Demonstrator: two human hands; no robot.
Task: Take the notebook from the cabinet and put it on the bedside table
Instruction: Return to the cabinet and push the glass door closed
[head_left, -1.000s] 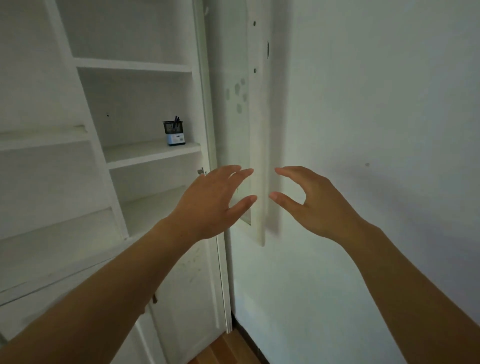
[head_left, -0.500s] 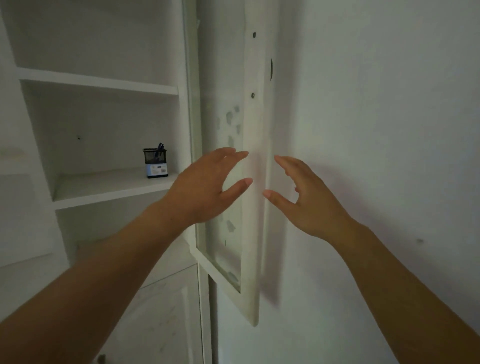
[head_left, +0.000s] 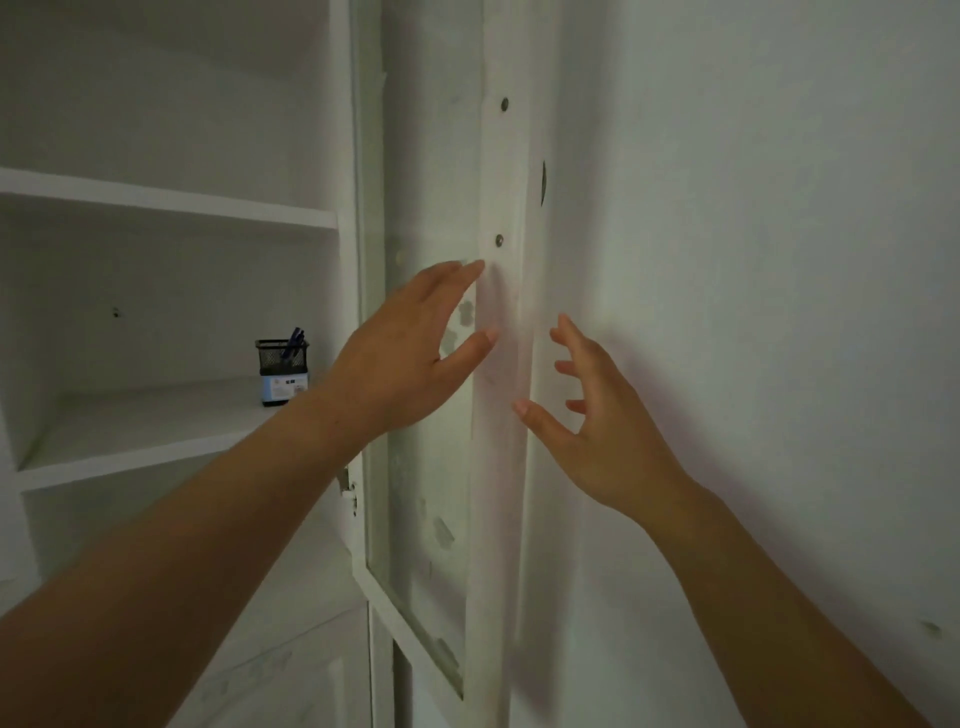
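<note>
A white cabinet (head_left: 171, 208) with open shelves fills the left side. Its glass-paned door (head_left: 501, 467) stands swung open, edge-on to me, close to the wall. My left hand (head_left: 405, 358) is raised in front of the glass pane, fingers apart, fingertips at the door's frame. My right hand (head_left: 602, 421) is spread on the other side of the door's edge, holding nothing. No notebook is in view.
A black mesh pen holder (head_left: 281, 370) with blue pens stands on the middle shelf (head_left: 145, 431). A plain white wall (head_left: 753, 312) takes up the right side. Below the shelves is a closed lower cabinet door (head_left: 291, 675).
The view has moved closer and rightward toward the open door. Both hands have risen and now flank the door's edge, the left one nearer the frame.
</note>
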